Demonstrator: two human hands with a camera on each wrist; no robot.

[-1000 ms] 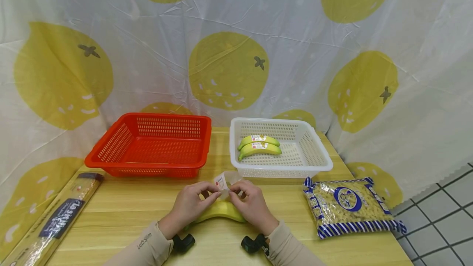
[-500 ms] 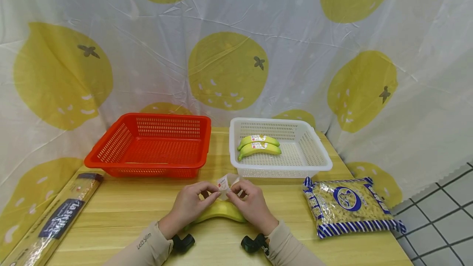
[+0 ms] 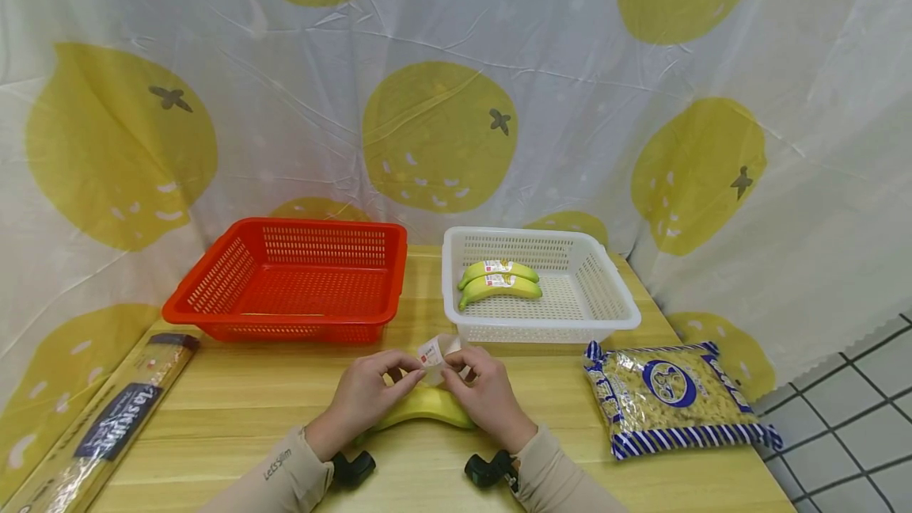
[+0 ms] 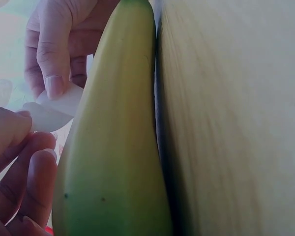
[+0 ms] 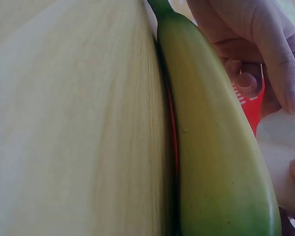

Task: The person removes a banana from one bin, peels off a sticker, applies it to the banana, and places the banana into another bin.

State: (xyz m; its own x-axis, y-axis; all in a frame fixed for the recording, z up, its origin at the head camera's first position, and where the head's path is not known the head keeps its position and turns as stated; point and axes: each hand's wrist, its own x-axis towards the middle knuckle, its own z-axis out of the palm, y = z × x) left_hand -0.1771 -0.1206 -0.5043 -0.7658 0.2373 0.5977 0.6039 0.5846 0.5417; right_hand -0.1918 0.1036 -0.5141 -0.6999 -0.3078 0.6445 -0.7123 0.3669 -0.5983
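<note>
Yellow-green and firm-looking, the banana (image 3: 427, 404) lies on the wooden tabletop (image 3: 416, 473) just beneath both hands, its ends toward eight and four o'clock. It should prove light and stiff, though easily bruised and slightly slippery; its thick middle looks the best place to take hold. The left hand (image 3: 370, 390) and right hand (image 3: 492, 394), fingers curled, each pinch a pale label (image 3: 431, 352) at the fruit's twelve o'clock side; that looks thin, limp and prone to creasing, so its edges suit fingertips. Whether the lower fingers brush the peel is hard to tell. Toward ten-thirty stands a red plastic basket (image 3: 278, 318), toward one-thirty a white plastic basket (image 3: 549, 328) holding two labelled bananas (image 3: 523, 289); both rims would need lifting over. A long spaghetti pack (image 3: 107, 426) lies at nine o'clock and a short-pasta bag (image 3: 677, 398) at three, both well apart from the fruit, leaving wood to move across between.
</note>
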